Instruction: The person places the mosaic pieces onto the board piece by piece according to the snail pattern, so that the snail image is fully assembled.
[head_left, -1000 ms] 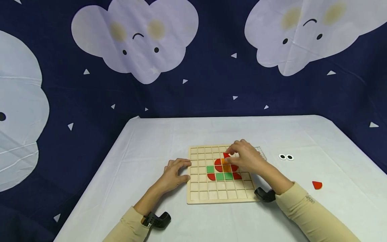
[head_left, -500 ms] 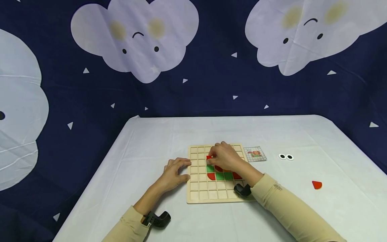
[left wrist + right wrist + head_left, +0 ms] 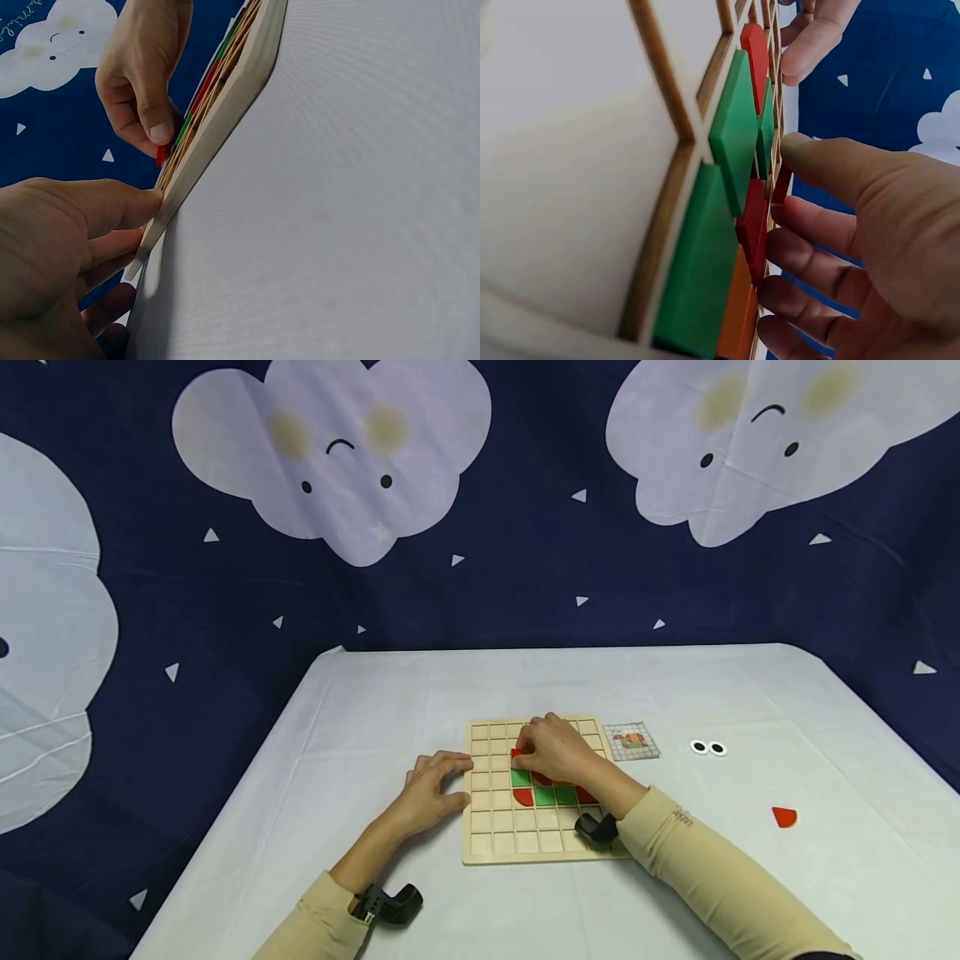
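A wooden grid board (image 3: 527,843) lies on the table with green, red and orange tiles set in its squares. My right hand (image 3: 557,750) is over its upper middle. Between the thumb and index finger it pinches a small red tile (image 3: 782,184), seen nearly edge-on in the right wrist view. Just below that spot is a green square tile (image 3: 521,778). My left hand (image 3: 429,787) touches the board's left edge, fingers and thumb spread along it. My right hand hides part of the tiled area in the head view.
A printed pattern card (image 3: 632,742) lies against the board's right side. Farther right are two round eye pieces (image 3: 708,748) and a loose red rounded tile (image 3: 784,817). A dark cloud-print curtain (image 3: 525,602) hangs behind the white table (image 3: 390,693).
My right hand has moved left across the board with the red tile, uncovering the pattern card, and over the last half second has stayed almost still. The left hand has kept its place.
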`<state>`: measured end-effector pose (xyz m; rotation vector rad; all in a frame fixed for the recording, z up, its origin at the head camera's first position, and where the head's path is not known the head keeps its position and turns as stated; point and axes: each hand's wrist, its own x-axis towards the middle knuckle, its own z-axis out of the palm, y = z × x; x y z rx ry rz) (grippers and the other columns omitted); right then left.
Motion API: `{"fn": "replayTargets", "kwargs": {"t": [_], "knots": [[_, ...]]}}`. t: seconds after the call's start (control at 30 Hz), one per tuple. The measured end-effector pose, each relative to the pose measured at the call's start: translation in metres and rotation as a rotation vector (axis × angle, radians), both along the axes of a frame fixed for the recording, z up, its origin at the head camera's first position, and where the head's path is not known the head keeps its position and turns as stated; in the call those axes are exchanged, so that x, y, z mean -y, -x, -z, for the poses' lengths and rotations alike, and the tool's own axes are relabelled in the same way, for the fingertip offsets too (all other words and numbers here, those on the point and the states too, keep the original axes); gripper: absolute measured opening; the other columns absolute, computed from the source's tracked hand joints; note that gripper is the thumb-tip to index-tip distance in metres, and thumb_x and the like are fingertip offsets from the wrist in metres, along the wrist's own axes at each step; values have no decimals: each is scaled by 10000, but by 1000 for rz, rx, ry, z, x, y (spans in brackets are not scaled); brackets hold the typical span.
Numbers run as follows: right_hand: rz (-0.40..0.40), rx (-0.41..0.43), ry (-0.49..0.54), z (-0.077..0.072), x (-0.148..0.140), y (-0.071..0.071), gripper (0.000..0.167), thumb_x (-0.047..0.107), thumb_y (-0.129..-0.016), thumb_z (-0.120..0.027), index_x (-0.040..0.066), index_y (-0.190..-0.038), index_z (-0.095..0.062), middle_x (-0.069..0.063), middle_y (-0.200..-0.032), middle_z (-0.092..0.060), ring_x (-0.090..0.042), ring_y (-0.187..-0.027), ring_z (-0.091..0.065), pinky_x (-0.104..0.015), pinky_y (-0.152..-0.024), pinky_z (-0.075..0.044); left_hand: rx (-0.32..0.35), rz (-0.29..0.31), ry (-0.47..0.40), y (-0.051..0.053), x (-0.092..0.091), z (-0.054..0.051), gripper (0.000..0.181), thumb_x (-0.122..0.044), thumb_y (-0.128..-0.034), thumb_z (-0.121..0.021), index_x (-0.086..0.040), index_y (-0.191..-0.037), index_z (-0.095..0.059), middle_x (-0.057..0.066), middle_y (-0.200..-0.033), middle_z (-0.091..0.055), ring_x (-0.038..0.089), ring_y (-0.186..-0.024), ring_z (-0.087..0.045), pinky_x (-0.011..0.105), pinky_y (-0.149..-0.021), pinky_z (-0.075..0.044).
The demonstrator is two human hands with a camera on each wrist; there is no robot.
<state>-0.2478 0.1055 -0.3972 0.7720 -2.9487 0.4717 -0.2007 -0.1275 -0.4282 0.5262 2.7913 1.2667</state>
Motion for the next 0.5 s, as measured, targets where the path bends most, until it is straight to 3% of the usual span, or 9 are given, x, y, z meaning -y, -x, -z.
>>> {"fn": "replayTargets", "kwargs": {"t": [0.5], "knots": [[-13, 7, 17, -1, -4, -1, 214, 364, -786, -734, 175, -888, -729, 33, -856, -637, -151, -776, -479, -314, -715, -391, -5, 7, 6, 1, 1, 1, 450, -117, -739, -705, -101, -1183, -635, -24, -1303, -560, 190, -1123, -400, 374, -879, -230]]}}
